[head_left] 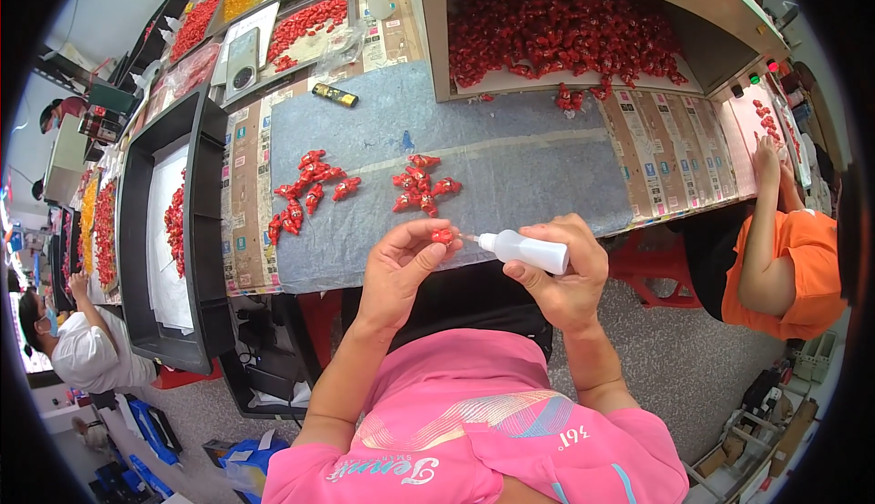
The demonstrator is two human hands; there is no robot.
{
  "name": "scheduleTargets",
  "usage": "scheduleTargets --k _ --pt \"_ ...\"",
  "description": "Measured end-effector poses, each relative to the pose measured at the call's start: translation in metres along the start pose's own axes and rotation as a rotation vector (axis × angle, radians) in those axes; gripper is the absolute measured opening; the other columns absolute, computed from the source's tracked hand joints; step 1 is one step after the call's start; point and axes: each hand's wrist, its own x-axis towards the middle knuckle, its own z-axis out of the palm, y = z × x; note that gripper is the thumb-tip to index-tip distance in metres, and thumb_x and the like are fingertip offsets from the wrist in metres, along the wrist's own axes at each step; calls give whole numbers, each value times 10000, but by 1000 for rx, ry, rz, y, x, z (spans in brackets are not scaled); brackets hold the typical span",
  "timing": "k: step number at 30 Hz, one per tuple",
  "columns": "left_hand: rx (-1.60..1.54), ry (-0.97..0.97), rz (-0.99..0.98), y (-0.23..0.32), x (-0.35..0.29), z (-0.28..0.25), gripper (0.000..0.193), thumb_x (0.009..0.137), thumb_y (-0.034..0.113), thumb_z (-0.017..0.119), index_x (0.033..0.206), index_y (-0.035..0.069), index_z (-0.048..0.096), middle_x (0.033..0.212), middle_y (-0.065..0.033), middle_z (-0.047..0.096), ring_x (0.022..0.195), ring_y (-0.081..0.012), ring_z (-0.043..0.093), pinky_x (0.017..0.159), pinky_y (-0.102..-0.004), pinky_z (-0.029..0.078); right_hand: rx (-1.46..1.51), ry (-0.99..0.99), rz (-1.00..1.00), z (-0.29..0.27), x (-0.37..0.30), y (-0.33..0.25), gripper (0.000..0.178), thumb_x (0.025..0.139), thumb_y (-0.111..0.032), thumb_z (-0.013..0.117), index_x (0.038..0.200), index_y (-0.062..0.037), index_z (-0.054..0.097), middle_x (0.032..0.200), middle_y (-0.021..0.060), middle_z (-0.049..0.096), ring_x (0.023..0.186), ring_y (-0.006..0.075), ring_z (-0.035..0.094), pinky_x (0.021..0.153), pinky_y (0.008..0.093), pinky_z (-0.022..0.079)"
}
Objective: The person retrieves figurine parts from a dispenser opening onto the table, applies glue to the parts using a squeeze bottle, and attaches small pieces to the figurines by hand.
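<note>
Between the fingertips of my left hand (401, 265) is a small red figurine (442, 235), pinched at the front edge of the table. My right hand (567, 272) grips a white squeeze bottle (524, 251) lying sideways, its thin needle tip pointing left at the figurine. Whether the tip touches it is too small to tell. Beyond my hands, a cluster of red figurines (421, 185) lies on the grey-blue cloth (510, 153). Farther left is a looser group of the same figurines (310, 176).
A white box (583, 80) heaped with red pieces stands at the back right. A black tray (210, 221) is at the left, and a black-and-gold tube (335, 95) lies on the cloth. Co-workers sit at both sides, one in an orange shirt (793, 267).
</note>
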Motion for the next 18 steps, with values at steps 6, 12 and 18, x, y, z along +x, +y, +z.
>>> scheduleTargets --k 6,12,18 --pt "16 6 11 0 -1 0 247 896 44 617 1136 -9 594 1095 -121 647 1009 -205 634 925 -315 487 -33 -13 -12 -1 0 -6 385 648 -231 860 921 -35 672 775 52 617 682 164 544 598 275 425" --pt "11 -5 18 -2 0 0 242 895 37 614 1132 -6 597 1097 -119 646 1013 -203 632 930 -315 485 -39 -19 -22 -2 -1 -6 363 655 -216 855 912 -36 673 805 62 653 682 168 547 602 279 431" --pt "24 -6 15 -1 0 0 239 894 29 611 1130 -5 598 1100 -115 646 1010 -195 630 937 -315 481 -50 -48 -72 -4 1 -8 370 643 -156 854 941 -53 661 811 76 671 666 179 593 582 284 473"
